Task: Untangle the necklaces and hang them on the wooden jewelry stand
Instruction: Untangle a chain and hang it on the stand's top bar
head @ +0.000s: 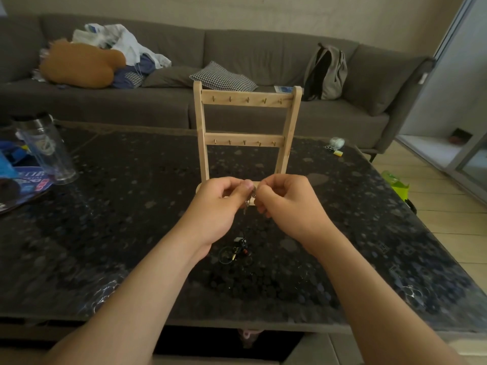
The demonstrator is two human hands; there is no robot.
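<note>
A wooden jewelry stand (246, 122) with two bars of small brass hooks stands upright on the dark table; nothing hangs on its hooks. In front of its base, my left hand (222, 204) and my right hand (286, 204) are held close together above the table, both pinching a thin tangled necklace chain (249, 200) between thumb and fingertips. Part of the chain dangles down between the hands. Below them on the table lies a small heap of tangled necklaces (235, 250) with dark cords and little pendants.
A clear bottle with a metal cap (44, 148) and blue packaging (15, 177) sit at the table's left. Small items (336, 144) lie at the far right corner. A grey sofa (237, 64) with clothes, cushions and a backpack runs behind the table.
</note>
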